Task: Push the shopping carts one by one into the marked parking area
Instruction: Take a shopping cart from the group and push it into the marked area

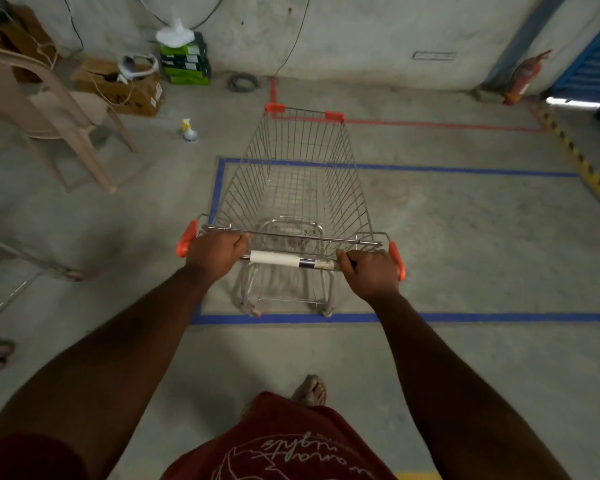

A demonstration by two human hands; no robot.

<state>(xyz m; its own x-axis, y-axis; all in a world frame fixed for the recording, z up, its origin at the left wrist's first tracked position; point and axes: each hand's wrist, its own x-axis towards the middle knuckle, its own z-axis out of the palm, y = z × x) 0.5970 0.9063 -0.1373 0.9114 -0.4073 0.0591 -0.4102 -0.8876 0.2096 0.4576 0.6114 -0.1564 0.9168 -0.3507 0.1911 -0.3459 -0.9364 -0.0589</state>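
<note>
A wire shopping cart with orange corner caps stands in front of me, empty. Its wheels sit just inside a rectangle of blue tape on the concrete floor, near the rectangle's left side. My left hand grips the left end of the cart's handle bar. My right hand grips the right end. Beyond the blue rectangle runs a red tape line, and the cart's front end overlaps its near left corner in this view.
A beige plastic chair, cardboard boxes and a spray bottle are at the left. Part of another metal frame shows at the left edge. A fire extinguisher leans at the back wall, with yellow-black floor striping on the right.
</note>
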